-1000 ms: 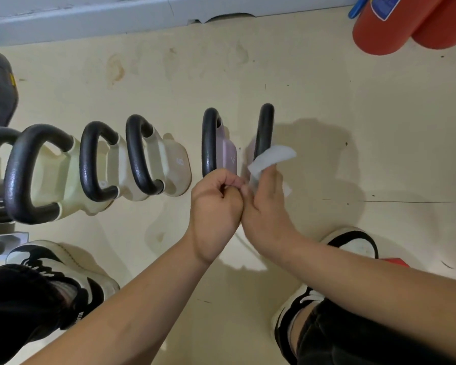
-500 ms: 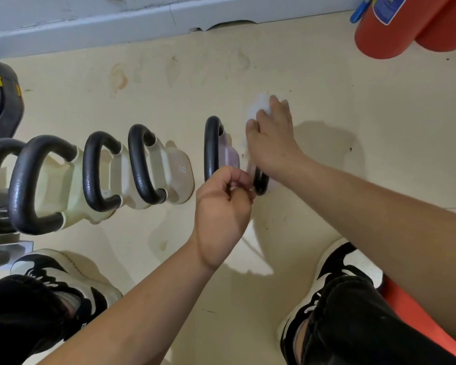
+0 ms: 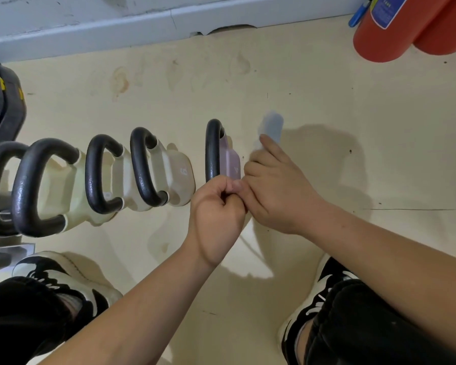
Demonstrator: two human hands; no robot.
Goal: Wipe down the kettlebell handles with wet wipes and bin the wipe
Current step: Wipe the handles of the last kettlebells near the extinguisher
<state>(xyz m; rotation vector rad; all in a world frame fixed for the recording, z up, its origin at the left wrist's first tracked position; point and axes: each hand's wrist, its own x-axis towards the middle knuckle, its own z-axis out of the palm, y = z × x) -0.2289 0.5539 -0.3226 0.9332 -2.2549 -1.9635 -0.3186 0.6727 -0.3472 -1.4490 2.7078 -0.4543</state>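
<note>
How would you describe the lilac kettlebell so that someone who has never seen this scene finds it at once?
Find the row of kettlebells on the cream floor. Pass the cream-bodied ones going right; after a gap stands the lilac kettlebell, just beyond the left hand, beside the right hand holding the wet wipe. It alone has a pale purple body.

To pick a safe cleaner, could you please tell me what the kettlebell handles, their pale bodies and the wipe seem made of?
Handles: black, pebbly matte grain with dull glints, probably coated cast metal. Bodies: smooth cream satin shell, likely vinyl or plastic. Wipe: thin, white, limp, blurred; seemingly nonwoven fabric.
</note>
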